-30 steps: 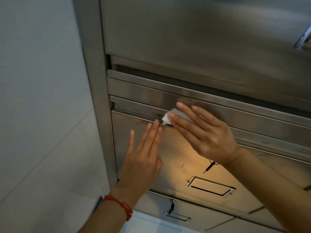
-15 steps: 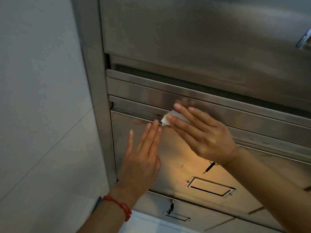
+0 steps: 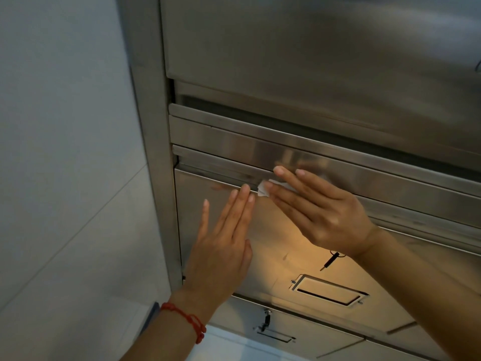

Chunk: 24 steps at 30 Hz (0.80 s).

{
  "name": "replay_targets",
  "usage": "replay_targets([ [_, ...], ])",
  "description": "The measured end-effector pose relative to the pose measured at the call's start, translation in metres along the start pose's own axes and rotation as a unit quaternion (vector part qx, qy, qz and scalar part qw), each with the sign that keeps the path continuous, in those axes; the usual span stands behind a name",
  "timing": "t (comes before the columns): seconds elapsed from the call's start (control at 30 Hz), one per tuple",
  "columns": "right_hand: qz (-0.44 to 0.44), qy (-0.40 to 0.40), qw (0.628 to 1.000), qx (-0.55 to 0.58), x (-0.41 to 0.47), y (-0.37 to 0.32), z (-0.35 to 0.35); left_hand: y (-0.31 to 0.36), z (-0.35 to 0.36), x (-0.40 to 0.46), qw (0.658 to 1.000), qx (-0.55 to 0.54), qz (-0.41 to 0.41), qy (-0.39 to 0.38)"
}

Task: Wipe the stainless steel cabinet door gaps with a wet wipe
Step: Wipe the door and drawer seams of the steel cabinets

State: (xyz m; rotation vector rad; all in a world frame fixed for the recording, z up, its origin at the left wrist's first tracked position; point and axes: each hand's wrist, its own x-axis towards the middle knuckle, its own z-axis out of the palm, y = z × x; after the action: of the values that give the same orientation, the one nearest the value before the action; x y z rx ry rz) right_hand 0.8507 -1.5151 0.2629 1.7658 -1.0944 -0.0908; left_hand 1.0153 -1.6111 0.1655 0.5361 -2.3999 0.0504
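A stainless steel cabinet door (image 3: 270, 241) fills the middle of the view, with a narrow horizontal gap (image 3: 208, 175) running along its top edge. My right hand (image 3: 320, 209) lies flat with straight fingers and presses a small white wet wipe (image 3: 264, 188) against that gap. Only a corner of the wipe shows past the fingertips. My left hand (image 3: 221, 246), with a red string bracelet on its wrist, rests flat on the door face just left of the wipe, fingertips near the gap.
A recessed handle (image 3: 328, 290) and a small black key (image 3: 329, 260) sit lower on the door. Another door (image 3: 299, 332) with a lock lies below, and a large steel panel (image 3: 312, 61) above. A steel frame post (image 3: 148, 126) borders a white tiled wall (image 3: 65, 152).
My right hand with the wipe has slid slightly left along the gap. My left hand has stayed flat on the door.
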Motion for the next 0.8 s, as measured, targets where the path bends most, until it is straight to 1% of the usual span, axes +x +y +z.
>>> replay_targets([
  [0.33,0.031,0.023,0.999,0.038,-0.001,0.004,-0.010,0.000,0.000,0.001,1.000,0.001,0.003,0.000],
  [0.63,0.054,0.024,0.998,0.018,-0.018,0.012,-0.018,0.008,0.002,0.000,1.000,0.001,-0.010,0.009],
  [0.8,0.054,0.031,0.998,0.002,-0.028,0.014,-0.019,0.018,0.004,0.001,1.000,-0.001,0.003,0.008],
])
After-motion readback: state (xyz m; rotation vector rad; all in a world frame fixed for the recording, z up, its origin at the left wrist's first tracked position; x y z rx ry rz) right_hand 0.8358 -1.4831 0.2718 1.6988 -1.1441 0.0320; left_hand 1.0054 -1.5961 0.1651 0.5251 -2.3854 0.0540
